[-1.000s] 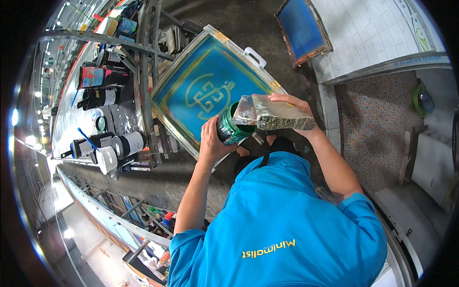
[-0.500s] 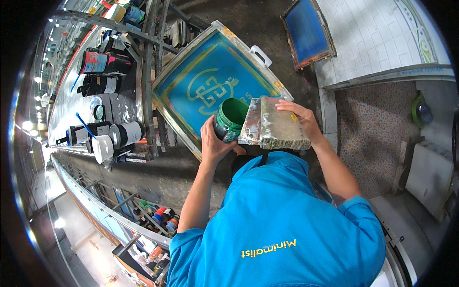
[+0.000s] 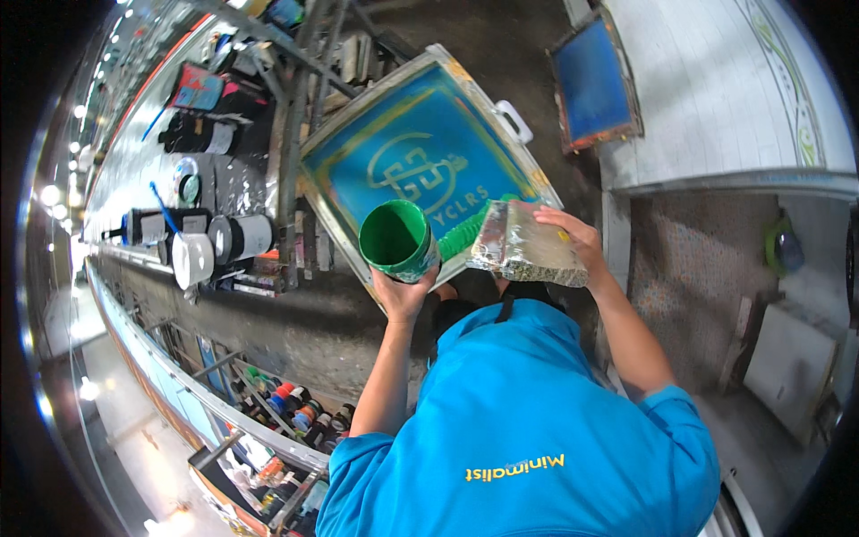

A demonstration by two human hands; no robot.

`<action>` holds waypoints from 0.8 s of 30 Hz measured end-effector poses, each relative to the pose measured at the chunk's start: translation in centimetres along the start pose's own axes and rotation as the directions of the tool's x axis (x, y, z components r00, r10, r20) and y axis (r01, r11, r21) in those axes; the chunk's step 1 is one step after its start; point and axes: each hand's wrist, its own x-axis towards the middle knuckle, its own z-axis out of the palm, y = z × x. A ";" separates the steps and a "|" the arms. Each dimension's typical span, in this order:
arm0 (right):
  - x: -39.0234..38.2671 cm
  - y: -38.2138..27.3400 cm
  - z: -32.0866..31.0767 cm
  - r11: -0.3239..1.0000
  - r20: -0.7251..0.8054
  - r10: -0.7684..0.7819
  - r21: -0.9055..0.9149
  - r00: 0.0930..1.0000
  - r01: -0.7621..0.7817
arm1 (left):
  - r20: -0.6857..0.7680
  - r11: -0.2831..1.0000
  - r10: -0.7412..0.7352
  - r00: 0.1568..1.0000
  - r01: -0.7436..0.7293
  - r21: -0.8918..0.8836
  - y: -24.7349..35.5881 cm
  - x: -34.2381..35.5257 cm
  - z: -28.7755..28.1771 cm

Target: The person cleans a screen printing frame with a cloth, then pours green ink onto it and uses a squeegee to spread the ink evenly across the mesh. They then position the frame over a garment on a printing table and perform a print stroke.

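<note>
A framed blue printing screen (image 3: 367, 161) with pale stencil shapes lies tilted below my hands, a white handle at its far right. My left hand (image 3: 403, 291) is closed on a green-coated tub (image 3: 394, 239), tipped so its open mouth shows, with green inside. My right hand (image 3: 582, 242) grips a wide, flat, worn squeegee-like tool (image 3: 528, 242), silvery and grimy, with a thick speckled edge. A band of wet green ink (image 3: 461, 234) shows on the screen between tub and tool; its right part is behind the tool.
A bench (image 3: 125, 197) at left carries several ink containers (image 3: 240, 240) beside metal rack bars (image 3: 304, 89). A second blue screen (image 3: 595, 76) leans by the white tiled surface (image 3: 716, 107). A pale slab (image 3: 787, 358) stands at right; more pots (image 3: 295, 403) sit lower left.
The tub has moved left from the tool and tipped differently. The tool has shifted right and down. A band of green ink now shows on the screen where none was visible earlier.
</note>
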 end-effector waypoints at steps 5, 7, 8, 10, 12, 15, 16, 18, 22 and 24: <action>0.8 -1.1 1.6 0.958 0.061 -0.065 -0.276 0.996 0.079 | -0.184 0.993 0.025 0.983 -0.047 -0.113 0.2 2.0 -3.7; 0.8 -1.7 2.5 0.915 0.093 -0.068 -0.392 0.993 0.099 | -0.292 0.990 0.075 0.953 -0.106 -0.091 -0.3 3.8 -5.3; 0.8 -2.1 3.1 0.898 0.117 -0.080 -0.422 0.990 0.123 | -0.331 0.988 0.096 0.939 -0.130 -0.080 -0.6 4.8 -6.0; 0.7 -2.7 4.0 0.866 0.129 -0.060 -0.486 0.990 0.116 | -0.393 0.984 0.009 0.919 -0.078 -0.162 -1.5 7.1 -7.4; 0.6 -3.4 4.9 0.850 0.157 -0.056 -0.510 0.986 0.130 | -0.441 0.975 -0.106 0.891 0.007 -0.222 -2.6 9.9 -8.9; 0.8 -4.1 6.3 0.807 0.205 -0.040 -0.570 0.978 0.152 | -0.551 0.994 0.005 0.835 -0.066 -0.092 -4.2 14.4 -10.9; 0.9 -4.3 6.7 0.797 0.220 -0.042 -0.580 0.975 0.166 | -0.582 0.992 0.060 0.811 -0.116 -0.059 -4.8 15.9 -11.7; 1.1 -4.7 7.8 0.774 0.244 -0.028 -0.609 0.969 0.176 | -0.624 0.993 -0.048 0.780 -0.027 -0.111 -6.1 18.7 -13.0; 0.8 -5.3 9.8 0.704 0.269 0.011 -0.686 0.963 0.183 | -0.748 0.991 -0.074 0.659 0.133 0.019 -9.9 24.8 -15.6; 0.5 -5.5 10.5 0.682 0.287 0.003 -0.701 0.958 0.208 | -0.746 0.925 -0.232 0.625 0.380 0.031 -12.6 27.1 -16.8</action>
